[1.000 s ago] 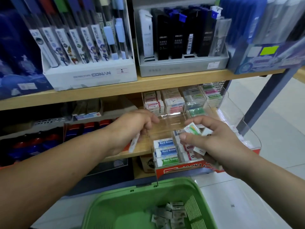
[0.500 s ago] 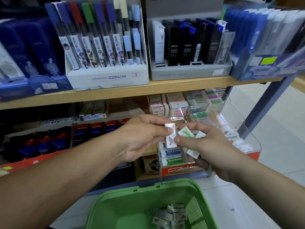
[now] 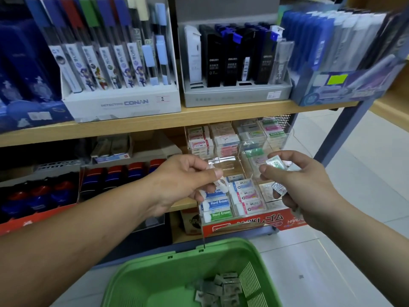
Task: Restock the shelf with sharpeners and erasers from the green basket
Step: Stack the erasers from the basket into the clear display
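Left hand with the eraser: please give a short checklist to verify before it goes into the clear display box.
1. Left hand grips the eraser: ok.
2. Right hand holds spare erasers: ok.
3. Path to the clear display box free: ok.
4. Matching compartment has room: cannot tell.
5. Eraser label matches the Hard Eraser row: cannot tell.
6. Green basket holds more stock: ok.

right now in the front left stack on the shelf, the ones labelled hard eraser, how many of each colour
blue hard erasers: 2 (the top one is partly behind the left hand)
green hard eraser: 1
total: 3
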A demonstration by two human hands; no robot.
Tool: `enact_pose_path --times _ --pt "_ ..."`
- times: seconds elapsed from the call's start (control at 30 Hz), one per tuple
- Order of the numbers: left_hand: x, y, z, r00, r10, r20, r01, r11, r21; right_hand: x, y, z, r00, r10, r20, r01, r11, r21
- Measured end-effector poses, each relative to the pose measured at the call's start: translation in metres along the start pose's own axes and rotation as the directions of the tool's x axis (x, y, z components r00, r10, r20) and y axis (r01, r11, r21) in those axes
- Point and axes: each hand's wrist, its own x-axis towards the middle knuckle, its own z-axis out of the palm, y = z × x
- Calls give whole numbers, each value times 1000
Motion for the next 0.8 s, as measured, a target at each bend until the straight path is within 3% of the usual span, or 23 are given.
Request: enact_pose_path --times 0.3,0.6,0.8 --pt "4 1 22 991 -77 114 96 980 -173 14 6 -28 990 -14 -142 16 1000 17" --pt "16 -1 50 999 52 14 -53 993 109 19 4 -54 962 18 -272 3 997 79" --pt "26 18 70 995 96 -17 -92 981 172 21 7 -68 946 104 -308 -63 988 141"
